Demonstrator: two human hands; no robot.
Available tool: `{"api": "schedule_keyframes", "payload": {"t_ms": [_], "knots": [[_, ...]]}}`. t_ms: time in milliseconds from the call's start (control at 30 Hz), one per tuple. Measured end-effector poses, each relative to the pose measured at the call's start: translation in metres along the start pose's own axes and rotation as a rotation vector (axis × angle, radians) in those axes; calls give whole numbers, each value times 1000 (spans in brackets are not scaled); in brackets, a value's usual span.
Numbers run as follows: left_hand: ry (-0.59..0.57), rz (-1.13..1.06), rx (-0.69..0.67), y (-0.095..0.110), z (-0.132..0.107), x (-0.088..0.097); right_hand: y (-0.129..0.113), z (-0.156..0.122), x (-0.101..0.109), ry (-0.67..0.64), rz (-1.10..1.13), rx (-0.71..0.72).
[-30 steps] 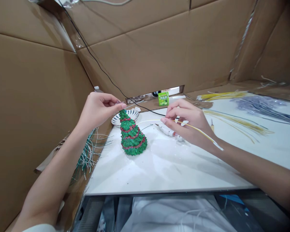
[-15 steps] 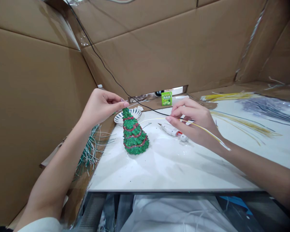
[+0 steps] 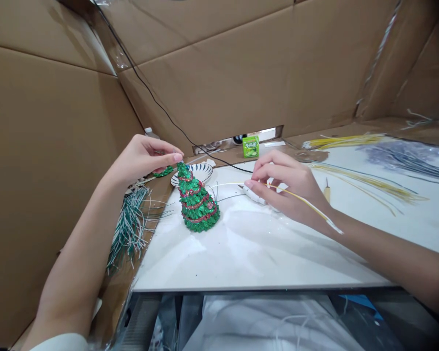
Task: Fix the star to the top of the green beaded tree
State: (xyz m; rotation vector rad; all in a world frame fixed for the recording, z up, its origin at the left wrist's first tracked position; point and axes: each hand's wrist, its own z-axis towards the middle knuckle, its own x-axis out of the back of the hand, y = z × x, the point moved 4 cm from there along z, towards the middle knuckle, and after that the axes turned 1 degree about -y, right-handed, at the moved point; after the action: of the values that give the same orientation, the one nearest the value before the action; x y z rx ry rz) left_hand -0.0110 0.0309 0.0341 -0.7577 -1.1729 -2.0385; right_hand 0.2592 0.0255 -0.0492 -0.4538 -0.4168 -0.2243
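Green glitter tree [image 3: 197, 202] with red garland bands stands upright on the white board [image 3: 263, 253], its tip pinched between thumb and forefinger of the left hand [image 3: 146, 158]. That hand is closed on the tip, wrist raised over the board's left edge. A thin yellow strip [image 3: 300, 200] runs through the right hand [image 3: 289, 187], gripped between thumb and fingertips; 1 end points toward the tree, the other trails back over the wrist. Under that hand lies a white tool [image 3: 254, 195], partly hidden, touching the board. Just behind the tree sits a striped dish [image 3: 199, 170]. A bundle of green-and-white strips [image 3: 128, 229] hangs off the left edge. Farther right lie yellow strips [image 3: 362, 180] and pale purple strips [image 3: 406, 161]. A small green carton [image 3: 250, 146] stands at the back against the cardboard walls [image 3: 51, 146].
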Motion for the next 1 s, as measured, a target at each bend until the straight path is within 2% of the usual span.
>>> {"api": "schedule_keyframes", "payload": {"t_ms": [167, 267, 500, 800, 1000], "knots": [[149, 205, -41, 15, -7, -4, -2, -6, -11, -6, -2, 53], [184, 253, -60, 18, -8, -6, -4, -10, -18, 10, -29, 96], [184, 245, -51, 17, -8, -5, -2, -14, -29, 3, -62, 94], [137, 242, -16, 19, -9, -5, 1, -14, -30, 56, -65, 116], [103, 254, -1, 22, -10, -3, 1, -15, -32, 20, -94, 159]]}}
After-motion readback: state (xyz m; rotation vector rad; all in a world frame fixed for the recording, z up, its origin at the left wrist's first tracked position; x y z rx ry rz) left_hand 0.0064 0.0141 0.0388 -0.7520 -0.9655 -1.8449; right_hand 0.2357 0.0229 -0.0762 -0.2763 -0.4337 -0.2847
